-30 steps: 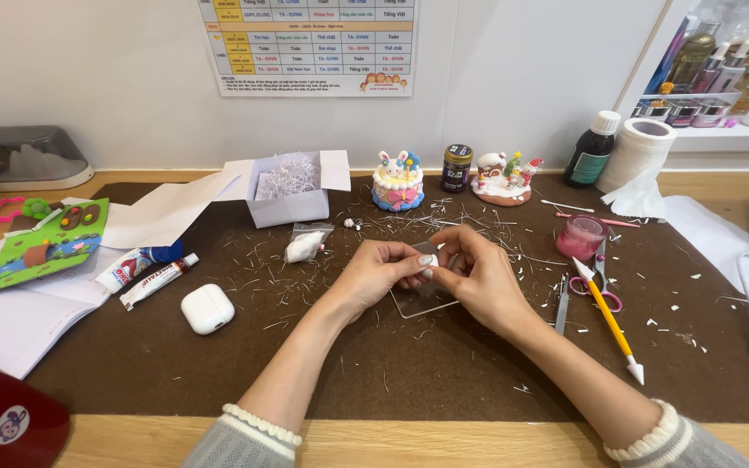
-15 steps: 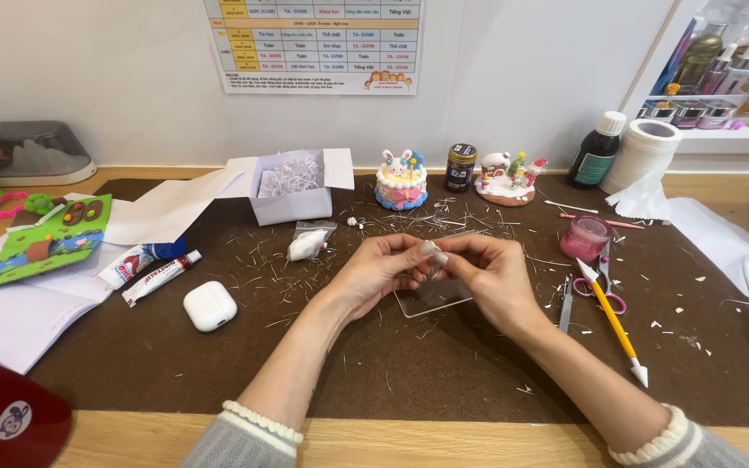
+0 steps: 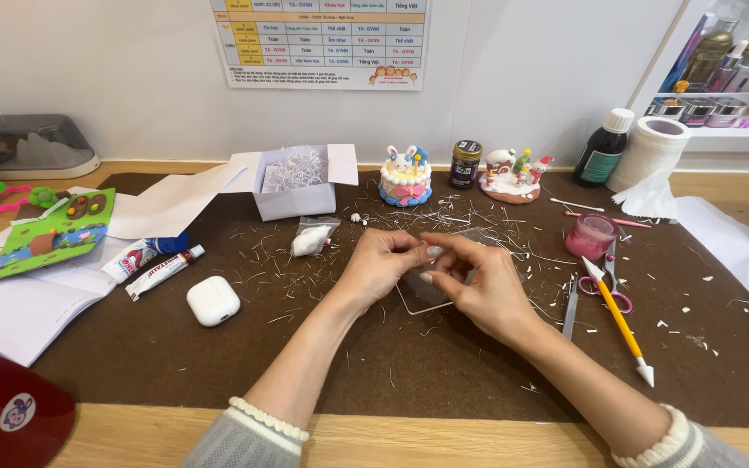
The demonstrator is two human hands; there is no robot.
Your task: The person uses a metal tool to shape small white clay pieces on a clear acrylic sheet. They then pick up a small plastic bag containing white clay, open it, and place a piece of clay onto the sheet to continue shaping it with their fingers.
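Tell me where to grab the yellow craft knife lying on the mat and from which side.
Grip the yellow craft knife on its slim yellow shaft near the middle, coming from above. It lies flat on the brown mat to the right hand's right, white tip pointing toward the near edge, scissors at its far end.

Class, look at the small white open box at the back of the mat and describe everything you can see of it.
The white box looks like thin card. It stands upright and open on the brown mat, near the wall, left of the little cake model. Its flaps spread out to both sides. Pale shredded paper fills it to the top. Neither hand touches it; a sheet of white paper lies against its left flap.
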